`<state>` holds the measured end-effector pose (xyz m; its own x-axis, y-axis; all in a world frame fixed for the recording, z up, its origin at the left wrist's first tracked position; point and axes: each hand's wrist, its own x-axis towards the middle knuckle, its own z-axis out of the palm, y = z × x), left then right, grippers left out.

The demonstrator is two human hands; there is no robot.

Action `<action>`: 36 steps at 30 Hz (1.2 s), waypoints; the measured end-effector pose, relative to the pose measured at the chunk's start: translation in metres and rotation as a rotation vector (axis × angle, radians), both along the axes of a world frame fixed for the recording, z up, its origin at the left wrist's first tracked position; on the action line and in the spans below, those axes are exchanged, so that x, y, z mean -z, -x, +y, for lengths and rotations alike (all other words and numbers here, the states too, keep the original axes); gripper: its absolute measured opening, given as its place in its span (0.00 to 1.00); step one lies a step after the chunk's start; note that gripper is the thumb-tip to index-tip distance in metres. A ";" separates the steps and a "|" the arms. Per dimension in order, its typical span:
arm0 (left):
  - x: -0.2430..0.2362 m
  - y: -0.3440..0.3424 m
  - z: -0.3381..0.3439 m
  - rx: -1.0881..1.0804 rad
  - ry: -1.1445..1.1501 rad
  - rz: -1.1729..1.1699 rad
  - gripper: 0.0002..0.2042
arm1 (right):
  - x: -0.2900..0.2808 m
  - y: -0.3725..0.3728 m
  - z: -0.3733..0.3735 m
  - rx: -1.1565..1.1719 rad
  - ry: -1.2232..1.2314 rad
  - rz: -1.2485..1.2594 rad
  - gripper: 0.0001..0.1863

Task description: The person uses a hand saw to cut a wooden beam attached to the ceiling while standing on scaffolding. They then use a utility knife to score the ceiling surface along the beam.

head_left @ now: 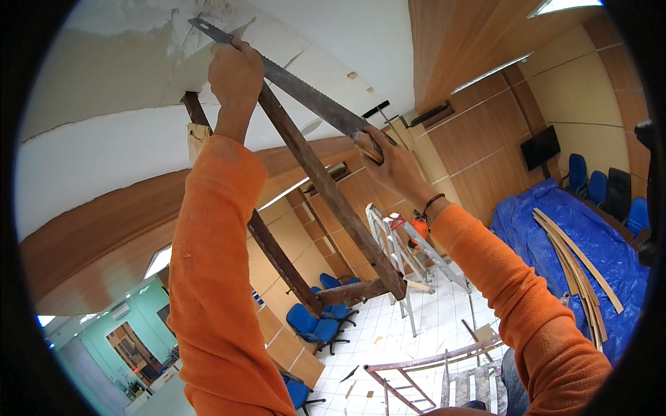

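A hand saw [305,92] with a long grey toothed blade slants across the ceiling opening, its tip up at the left. My right hand [399,166] is wrapped round its wooden handle. Closer to the tip, my left hand [236,73] closes its fingers on the blade; the palm side is hidden. The blade lies close under a white ceiling panel [270,31] with a ragged, stained patch. Below my left hand, a rusty brown hanging frame [326,184] slopes down to a crossbar. Both sleeves are orange.
A stepladder [409,243] stands on the white tiled floor, with someone in orange behind it. Below me is a paint-spattered scaffold [437,357]. Blue office chairs [312,324] stand by the wall. Wooden strips [569,267] lie on a blue tarp [517,215] at right.
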<state>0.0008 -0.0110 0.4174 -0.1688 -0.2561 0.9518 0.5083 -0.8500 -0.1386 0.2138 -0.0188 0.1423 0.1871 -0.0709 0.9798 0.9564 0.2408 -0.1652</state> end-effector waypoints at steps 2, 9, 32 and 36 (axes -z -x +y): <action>-0.001 0.001 -0.001 -0.040 -0.017 0.009 0.21 | 0.000 0.000 0.006 0.024 -0.036 -0.006 0.33; -0.003 0.000 0.001 0.017 0.014 0.023 0.21 | -0.003 0.000 0.017 0.052 -0.003 0.011 0.35; 0.002 0.000 -0.011 -0.118 0.099 -0.026 0.23 | -0.007 -0.003 0.016 0.054 0.025 0.047 0.32; 0.003 0.008 -0.010 -0.135 0.039 0.031 0.24 | 0.009 0.008 0.011 -0.012 -0.052 0.060 0.31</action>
<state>-0.0076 -0.0211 0.4141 -0.1061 -0.2370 0.9657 0.6144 -0.7792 -0.1238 0.2058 -0.0077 0.1334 0.2466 -0.1191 0.9618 0.9422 0.2618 -0.2091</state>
